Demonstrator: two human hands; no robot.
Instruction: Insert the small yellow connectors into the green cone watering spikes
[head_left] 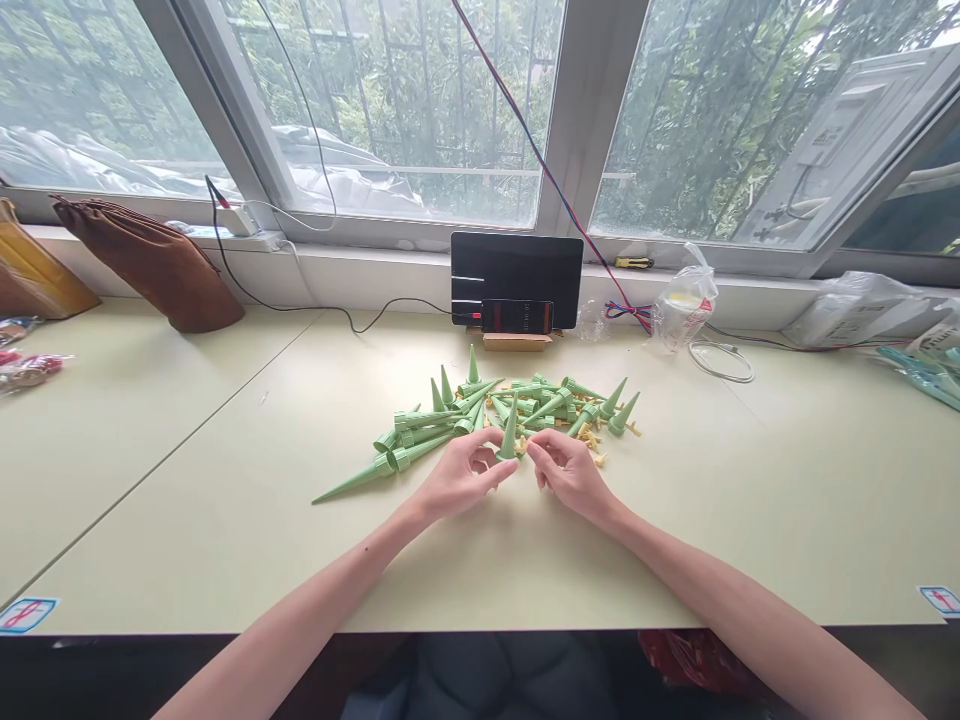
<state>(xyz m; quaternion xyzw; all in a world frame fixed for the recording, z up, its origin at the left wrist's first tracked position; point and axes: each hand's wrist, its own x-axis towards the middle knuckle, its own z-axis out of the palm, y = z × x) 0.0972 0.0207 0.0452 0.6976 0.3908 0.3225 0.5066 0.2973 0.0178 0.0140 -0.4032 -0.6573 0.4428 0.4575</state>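
Pale tabletop (525,570) fills the lower frame, and dead centre the left hand (466,474) grips an upright green spike (510,432) by its base; the right hand (570,474) pinches a yellow piece (522,445) against it! Scattered green spikes (431,434) behind, black tablet (517,268) beyond.

Cones (510,430) plain light green, small pieces (590,438) yellow; tabletop (300,570) pale yellow, screen (517,265) black, pouch (172,270) brown, cable (514,108) red-and-blue

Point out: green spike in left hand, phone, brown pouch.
Green spike (511,430): head view, middle of its tapered body.
Phone (517,317): head view, centre of its screen.
Brown pouch (156,265): head view, middle of its side.
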